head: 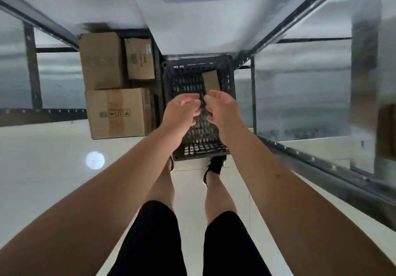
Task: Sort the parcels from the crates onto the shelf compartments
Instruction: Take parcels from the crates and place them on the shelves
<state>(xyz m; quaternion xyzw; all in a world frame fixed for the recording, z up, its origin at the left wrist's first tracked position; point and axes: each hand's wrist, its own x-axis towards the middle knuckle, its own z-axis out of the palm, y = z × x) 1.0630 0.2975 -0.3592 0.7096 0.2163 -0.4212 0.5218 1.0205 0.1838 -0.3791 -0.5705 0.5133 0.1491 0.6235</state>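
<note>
A black plastic crate [227,78] stands on the floor in front of my feet. One small brown parcel [211,80] leans against its far right inner wall. Both arms reach down over the crate. My left hand [182,109] and my right hand [222,107] hover side by side above the crate's middle, just short of the parcel. Their fingers are loosely curled toward each other and hold nothing. Metal shelf frames run along both sides, with a white shelf board [182,14] overhead.
Three brown cardboard boxes sit left of the crate: a large one [116,112] in front, a tall one [100,61] and a smaller one [140,59] behind. A shelf rail [310,157] runs along the right. White floor [42,157] lies to the left.
</note>
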